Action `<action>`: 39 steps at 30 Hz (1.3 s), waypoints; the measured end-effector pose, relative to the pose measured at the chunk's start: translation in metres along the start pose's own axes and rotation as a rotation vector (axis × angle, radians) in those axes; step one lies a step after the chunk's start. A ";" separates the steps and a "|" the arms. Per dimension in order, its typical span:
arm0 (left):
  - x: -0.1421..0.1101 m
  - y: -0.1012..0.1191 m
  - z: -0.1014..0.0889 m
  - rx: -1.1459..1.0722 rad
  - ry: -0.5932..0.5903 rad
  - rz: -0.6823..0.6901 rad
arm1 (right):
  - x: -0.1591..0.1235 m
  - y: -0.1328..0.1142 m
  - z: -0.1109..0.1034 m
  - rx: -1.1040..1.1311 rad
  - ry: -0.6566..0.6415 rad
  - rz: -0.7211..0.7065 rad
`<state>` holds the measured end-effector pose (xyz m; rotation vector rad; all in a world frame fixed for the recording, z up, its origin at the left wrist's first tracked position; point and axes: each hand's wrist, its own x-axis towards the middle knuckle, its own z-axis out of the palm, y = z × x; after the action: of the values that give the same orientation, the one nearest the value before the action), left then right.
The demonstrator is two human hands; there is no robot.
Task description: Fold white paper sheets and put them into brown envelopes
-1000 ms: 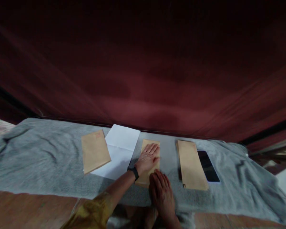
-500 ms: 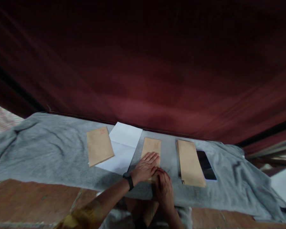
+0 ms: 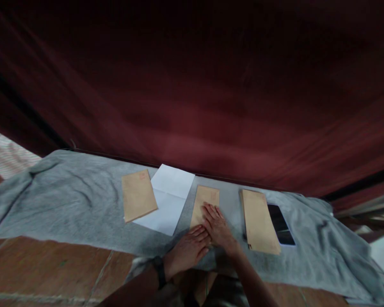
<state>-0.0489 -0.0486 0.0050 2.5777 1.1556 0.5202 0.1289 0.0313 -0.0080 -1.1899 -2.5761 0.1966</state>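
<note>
A brown paper envelope [image 3: 205,194] lies flat in front of me, its far part showing beyond my fingers. My right hand [image 3: 216,226] rests flat on its middle, fingers stretched forward. My left hand [image 3: 188,247], with a dark watch [image 3: 160,270] on its wrist, lies flat over the near left end of the envelope, fingers extended and close to the right hand. Neither hand grips anything. The near end of the envelope is hidden under the hands.
Left of the hands, brown envelopes [image 3: 138,194] partly cover a creased white sheet [image 3: 173,196]. To the right, a stack of brown envelopes [image 3: 260,221] overlaps a dark phone [image 3: 281,226]. Grey cloth [image 3: 92,217] covers the surface, and a dark red curtain-like sheet [image 3: 192,111] rises behind.
My right hand has moved forward from the near end onto the envelope's middle and flattened. My left hand has drawn back toward the near left end. The whole view has shifted slightly.
</note>
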 end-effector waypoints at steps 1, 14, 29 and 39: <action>0.000 0.000 -0.002 -0.015 -0.006 -0.004 | 0.009 0.003 0.001 -0.024 -0.012 -0.001; 0.000 -0.001 -0.004 -0.033 0.006 -0.010 | 0.057 0.014 0.010 -0.086 0.029 0.102; -0.001 0.000 -0.002 -0.053 0.045 -0.045 | -0.024 -0.015 -0.010 0.154 -0.046 -0.070; -0.006 0.000 0.001 0.020 0.138 -0.087 | -0.062 -0.029 -0.001 0.128 0.139 0.062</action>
<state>-0.0520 -0.0532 0.0028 2.5288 1.3172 0.6795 0.1460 -0.0352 -0.0133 -1.1939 -2.3720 0.2778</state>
